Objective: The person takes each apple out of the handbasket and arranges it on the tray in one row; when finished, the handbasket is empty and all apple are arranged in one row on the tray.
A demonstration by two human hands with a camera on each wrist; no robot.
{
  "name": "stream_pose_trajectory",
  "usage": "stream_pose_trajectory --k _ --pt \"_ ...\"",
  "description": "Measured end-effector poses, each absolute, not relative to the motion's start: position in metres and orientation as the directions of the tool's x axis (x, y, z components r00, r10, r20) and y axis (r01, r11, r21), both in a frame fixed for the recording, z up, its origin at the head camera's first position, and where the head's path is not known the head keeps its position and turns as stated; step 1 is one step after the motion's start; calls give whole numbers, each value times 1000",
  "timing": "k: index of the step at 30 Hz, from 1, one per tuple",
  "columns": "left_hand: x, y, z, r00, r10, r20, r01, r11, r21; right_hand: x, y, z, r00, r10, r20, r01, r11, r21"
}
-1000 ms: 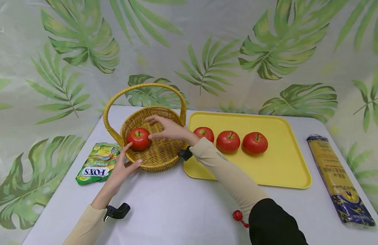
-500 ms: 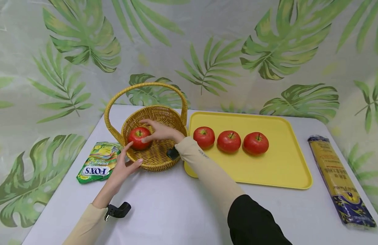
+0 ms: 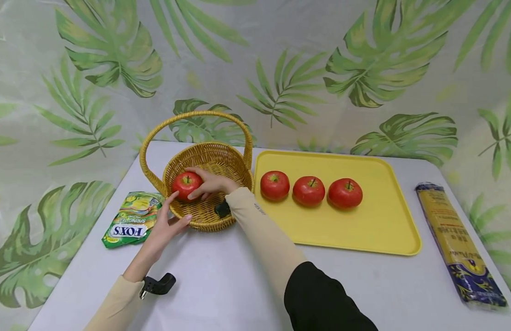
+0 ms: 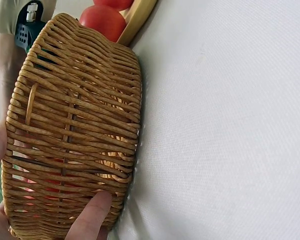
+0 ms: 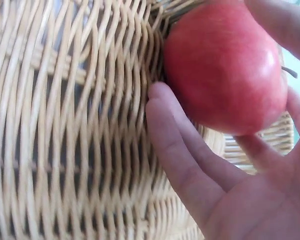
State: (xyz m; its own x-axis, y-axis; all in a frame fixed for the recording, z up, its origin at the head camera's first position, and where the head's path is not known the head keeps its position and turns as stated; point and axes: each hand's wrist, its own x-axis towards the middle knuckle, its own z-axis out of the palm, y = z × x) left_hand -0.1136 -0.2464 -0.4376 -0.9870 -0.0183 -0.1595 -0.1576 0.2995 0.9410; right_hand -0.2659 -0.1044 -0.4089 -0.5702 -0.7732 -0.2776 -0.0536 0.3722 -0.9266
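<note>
A red apple (image 3: 184, 185) lies at the left inside a round yellow wicker basket (image 3: 215, 155) with a tall arched handle. My right hand (image 3: 214, 183) reaches into the basket and grips this apple. In the right wrist view the fingers curve about the apple (image 5: 222, 70), two of them running along the wicker. With my left hand (image 3: 162, 229) I hold the basket's near-left rim; in the left wrist view one finger presses the outer wall of the basket (image 4: 75, 110).
Three more red apples (image 3: 308, 191) sit in a row on a yellow tray (image 3: 363, 230) right of the basket. A green FOX'S bag (image 3: 133, 219) lies on the left. A long pasta packet (image 3: 460, 243) lies at the table's right edge.
My right hand has moved left and lower into the basket, from beside the apple to a grip on it. My left hand has stayed on the rim.
</note>
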Motion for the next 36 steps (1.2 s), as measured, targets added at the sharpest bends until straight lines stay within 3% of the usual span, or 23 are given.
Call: stream_pose_trajectory --k 10,14,20,27,36 --pt "-114 -245 -437 -986 -22 -165 -164 305 938 -263 -110 -415 -623 -715 -316 181 261 -948" --pt "-113 -242 -430 -984 -21 -176 -175 294 940 -264 -109 -414 -640 -694 -330 213 252 -944" --pt "-105 -233 -411 -985 -11 -170 -165 300 939 -266 -101 -403 -663 -702 -259 91 268 -959" --pt "-103 -232 -408 -987 -12 -161 -157 287 945 -272 -85 -397 -627 -763 -157 -100 278 -955" --pt "-104 -235 -411 -986 -7 -165 -160 291 943 -275 -54 -384 -588 -793 -158 -155 303 -940"
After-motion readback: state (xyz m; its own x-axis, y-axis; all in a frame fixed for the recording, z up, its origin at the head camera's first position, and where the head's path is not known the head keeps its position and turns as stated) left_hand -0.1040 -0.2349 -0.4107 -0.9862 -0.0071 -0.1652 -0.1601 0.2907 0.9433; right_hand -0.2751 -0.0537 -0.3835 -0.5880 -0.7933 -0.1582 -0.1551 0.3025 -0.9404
